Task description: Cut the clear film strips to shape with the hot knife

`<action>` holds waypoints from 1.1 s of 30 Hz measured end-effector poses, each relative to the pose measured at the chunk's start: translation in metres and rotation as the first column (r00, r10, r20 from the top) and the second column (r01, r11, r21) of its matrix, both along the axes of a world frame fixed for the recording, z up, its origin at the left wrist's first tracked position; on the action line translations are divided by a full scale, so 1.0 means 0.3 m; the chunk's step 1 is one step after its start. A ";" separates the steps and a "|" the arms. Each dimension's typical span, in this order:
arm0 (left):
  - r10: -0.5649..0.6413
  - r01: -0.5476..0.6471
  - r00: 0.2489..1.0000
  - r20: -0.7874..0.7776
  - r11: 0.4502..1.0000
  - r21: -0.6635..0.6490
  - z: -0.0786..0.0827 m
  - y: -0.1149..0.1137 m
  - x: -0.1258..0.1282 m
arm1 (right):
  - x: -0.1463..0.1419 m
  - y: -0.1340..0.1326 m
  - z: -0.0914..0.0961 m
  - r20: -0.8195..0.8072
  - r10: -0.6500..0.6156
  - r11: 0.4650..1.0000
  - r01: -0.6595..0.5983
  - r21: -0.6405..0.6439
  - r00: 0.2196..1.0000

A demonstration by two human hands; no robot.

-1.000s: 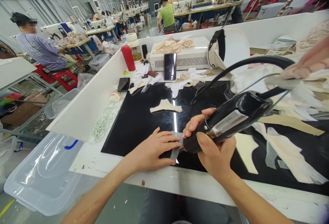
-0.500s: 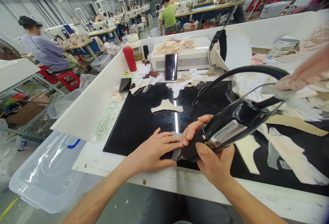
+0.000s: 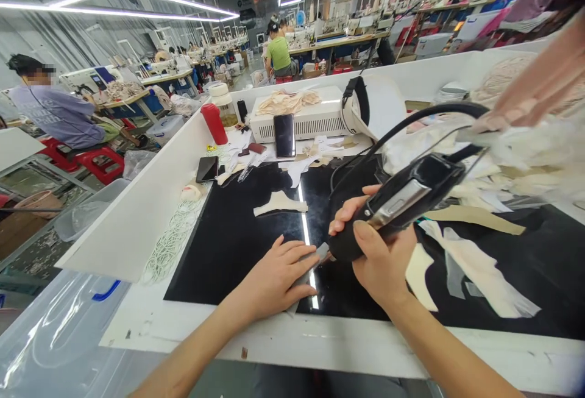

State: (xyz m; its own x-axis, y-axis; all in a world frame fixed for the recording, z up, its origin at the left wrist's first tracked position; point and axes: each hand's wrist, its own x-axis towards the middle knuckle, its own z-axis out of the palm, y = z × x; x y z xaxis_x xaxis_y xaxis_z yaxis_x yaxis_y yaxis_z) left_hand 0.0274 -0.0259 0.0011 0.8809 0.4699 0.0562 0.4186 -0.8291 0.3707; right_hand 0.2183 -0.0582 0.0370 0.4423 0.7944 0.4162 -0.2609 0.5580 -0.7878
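Note:
My left hand (image 3: 274, 276) lies flat, fingers spread, on a small grey fabric piece (image 3: 305, 273) at the near edge of the black work mat (image 3: 228, 233). My right hand (image 3: 375, 258) is wrapped round a black hand-held power tool (image 3: 402, 200) with a silver panel. The tool's tip touches the grey piece just right of my left fingertips. A thick black cable (image 3: 411, 120) arcs up from the tool's rear. A cream cut-out (image 3: 278, 204) rests on the mat farther back.
Cream and white scraps (image 3: 475, 270) litter the mat's right side. Behind stand a white box machine (image 3: 311, 119) with a phone (image 3: 284, 135) leaning on it, a red bottle (image 3: 214, 124), another phone (image 3: 206, 169). A white wall (image 3: 137, 203) borders the left. Someone's arm (image 3: 539, 87) reaches in at upper right.
The view has shifted and tilted. My left hand has stayed flat on the grey piece, while the tool in my right hand has lifted a little, its tip still at the piece.

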 end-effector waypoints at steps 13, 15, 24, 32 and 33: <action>0.008 -0.008 1.000 -0.020 1.000 0.007 -0.013 -0.001 -0.010 | -0.025 0.001 -0.029 0.008 0.030 1.000 -0.030 0.001 1.000; 0.006 -0.006 1.000 -0.022 1.000 0.005 -0.016 -0.002 -0.011 | -0.028 0.001 -0.029 0.012 0.028 1.000 -0.028 0.010 1.000; 0.017 -0.018 0.999 -0.050 0.999 -0.029 -0.003 0.000 -0.007 | -0.002 0.011 -0.021 -0.007 -0.020 1.000 0.020 0.014 1.000; 0.031 -0.033 0.998 -0.050 0.999 -0.029 -0.003 -0.004 -0.008 | 0.016 0.018 -0.038 -0.002 -0.041 0.999 0.041 -0.007 0.999; 0.031 -0.032 0.998 -0.051 0.999 -0.028 -0.004 -0.004 -0.008 | 0.015 0.017 -0.038 0.001 -0.040 0.999 0.041 -0.003 0.999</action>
